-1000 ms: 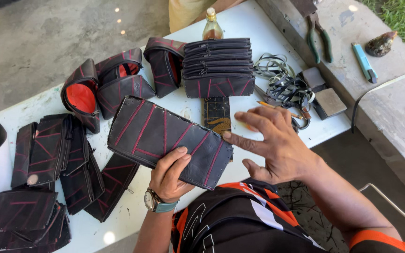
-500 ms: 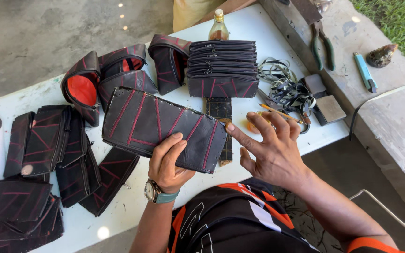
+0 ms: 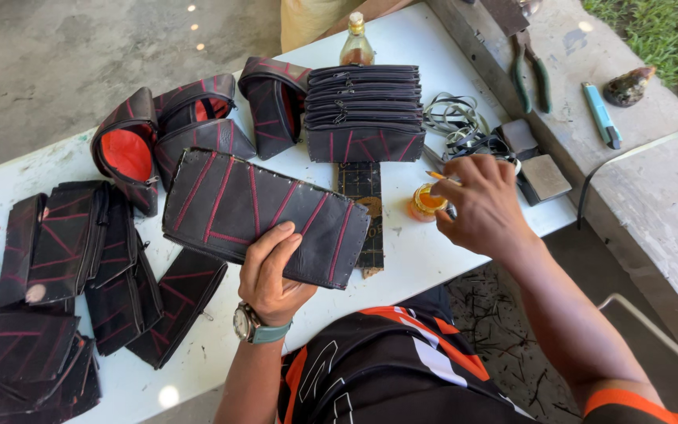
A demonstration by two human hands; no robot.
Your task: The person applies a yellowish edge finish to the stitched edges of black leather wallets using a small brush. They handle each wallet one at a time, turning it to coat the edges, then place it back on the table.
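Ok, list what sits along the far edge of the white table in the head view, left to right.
Open pouch with orange lining → upright stack of zipped black pouches → tangle of rubber strips → pliers on the concrete ledge → blue utility knife.

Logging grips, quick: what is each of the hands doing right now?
Left hand: closed on the long black pouch, held above the white table.
Right hand: fingers pinched on a thin stick over the small orange jar.
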